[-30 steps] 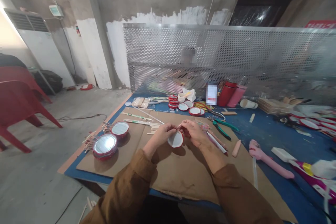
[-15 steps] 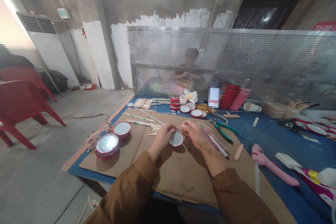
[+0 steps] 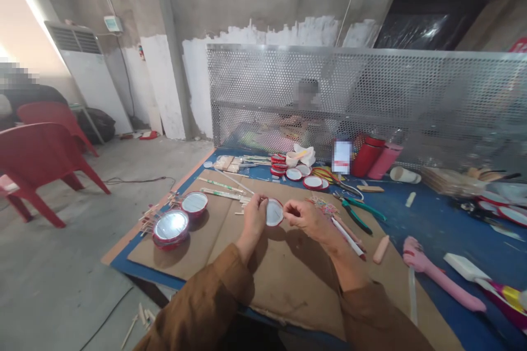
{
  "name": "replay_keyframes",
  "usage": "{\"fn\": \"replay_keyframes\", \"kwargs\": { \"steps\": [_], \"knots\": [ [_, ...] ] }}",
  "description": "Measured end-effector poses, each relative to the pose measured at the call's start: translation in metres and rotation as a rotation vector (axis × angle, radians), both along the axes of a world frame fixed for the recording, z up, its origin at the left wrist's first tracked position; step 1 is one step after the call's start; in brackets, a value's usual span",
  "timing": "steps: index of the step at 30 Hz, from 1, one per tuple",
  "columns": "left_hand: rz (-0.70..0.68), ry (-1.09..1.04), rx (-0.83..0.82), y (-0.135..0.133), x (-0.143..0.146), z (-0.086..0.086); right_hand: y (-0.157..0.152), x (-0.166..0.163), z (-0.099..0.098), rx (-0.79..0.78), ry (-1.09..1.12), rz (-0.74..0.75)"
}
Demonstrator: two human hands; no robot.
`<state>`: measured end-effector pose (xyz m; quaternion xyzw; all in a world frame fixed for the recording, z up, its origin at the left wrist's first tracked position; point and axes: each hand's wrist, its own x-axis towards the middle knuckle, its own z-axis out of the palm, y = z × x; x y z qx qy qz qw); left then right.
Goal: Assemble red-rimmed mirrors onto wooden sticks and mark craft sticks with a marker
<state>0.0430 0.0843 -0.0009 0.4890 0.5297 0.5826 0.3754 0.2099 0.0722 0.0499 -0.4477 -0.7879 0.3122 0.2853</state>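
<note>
Two loose, long brown sleeves (image 3: 206, 296) of plain, softly creased cloth end in broad cuffs (image 3: 237, 270) short of the bare hands (image 3: 254, 220)

From close above, the head view faces forward and down over the table (image 3: 436, 219).

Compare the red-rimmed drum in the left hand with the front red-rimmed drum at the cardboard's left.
The held drum is gripped at its edge by the left hand; the front drum sits untouched at the left of the cardboard.
The held drum's face looks dull and pale; the front drum's is bright with glare.
The held drum appears smaller in the picture than the front drum.
Both are round and red-rimmed.
</note>
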Motion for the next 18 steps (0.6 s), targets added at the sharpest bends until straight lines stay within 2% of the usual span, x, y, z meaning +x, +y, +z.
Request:
{"fn": "replay_keyframes", "kwargs": {
  "steps": [4, 11, 18],
  "knots": [
    [0.055, -0.090, -0.013, 0.003, -0.005, -0.002, -0.004, -0.015, -0.005, -0.050, 0.071, -0.063],
    [0.121, -0.145, -0.014, 0.004, -0.018, 0.006, -0.011, -0.047, -0.026, -0.124, 0.203, -0.256],
    [0.142, -0.124, -0.016, 0.005, -0.017, 0.001, -0.012, -0.053, -0.036, -0.364, 0.358, -0.297]
  ]
}}
